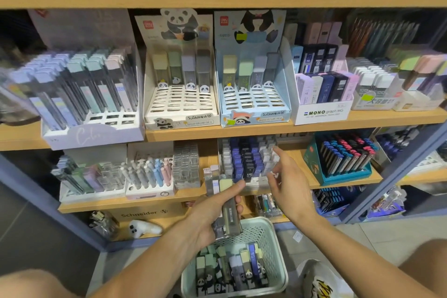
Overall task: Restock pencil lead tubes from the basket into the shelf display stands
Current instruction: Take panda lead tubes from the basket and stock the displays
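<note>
My left hand (212, 215) grips a bundle of lead tubes (226, 203), one with a pale yellow cap, above the pale green basket (275, 244). The basket holds several panda-print lead tubes (232, 268). My right hand (287, 184) is open with spread fingers, in front of a clear stand of dark blue and black lead tubes (246, 162) on the lower shelf. On the shelf above stand the white panda display stand (181, 104) and the blue panda display stand (254, 101), each with one back row of tubes and many bare slots.
A lavender stand (92, 113) of tubes sits left on the middle shelf, a MONO box (324, 101) right. The lower shelf holds a teal stand (338, 162) and clear cases (186, 167). A white scanner-like device (142, 228) lies on the bottom shelf. My knees frame the basket.
</note>
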`<state>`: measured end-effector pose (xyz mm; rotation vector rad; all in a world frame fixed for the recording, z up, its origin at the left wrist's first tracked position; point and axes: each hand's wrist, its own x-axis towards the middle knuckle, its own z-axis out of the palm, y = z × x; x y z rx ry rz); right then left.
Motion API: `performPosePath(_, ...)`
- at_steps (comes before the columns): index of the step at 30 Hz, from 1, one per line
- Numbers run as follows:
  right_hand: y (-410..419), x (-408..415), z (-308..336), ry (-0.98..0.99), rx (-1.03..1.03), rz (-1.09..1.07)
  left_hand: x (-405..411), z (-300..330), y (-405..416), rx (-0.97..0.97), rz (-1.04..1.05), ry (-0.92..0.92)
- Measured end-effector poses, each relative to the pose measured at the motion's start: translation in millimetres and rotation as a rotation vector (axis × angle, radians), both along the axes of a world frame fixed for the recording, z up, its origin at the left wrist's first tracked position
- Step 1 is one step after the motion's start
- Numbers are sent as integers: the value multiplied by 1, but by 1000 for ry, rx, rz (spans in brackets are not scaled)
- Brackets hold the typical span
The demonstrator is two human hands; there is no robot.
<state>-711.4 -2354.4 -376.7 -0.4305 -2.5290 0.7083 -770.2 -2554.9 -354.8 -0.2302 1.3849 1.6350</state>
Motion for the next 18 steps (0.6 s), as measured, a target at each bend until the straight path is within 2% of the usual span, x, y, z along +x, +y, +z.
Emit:
performPosePath(2,-25,11,20,15,-263,60,-2,-1,-2,7,28,-16)
performPosePath(6,-65,32,42,-128,-722,255,-2,-3,-4,-50,62,45)
performPosePath(13,-81,27,37,-168,-776,169,2,1,-6,-23,40,55)
performPosePath(18,-78,28,41,-167,-972,99,3,3,-8,20,40,19)
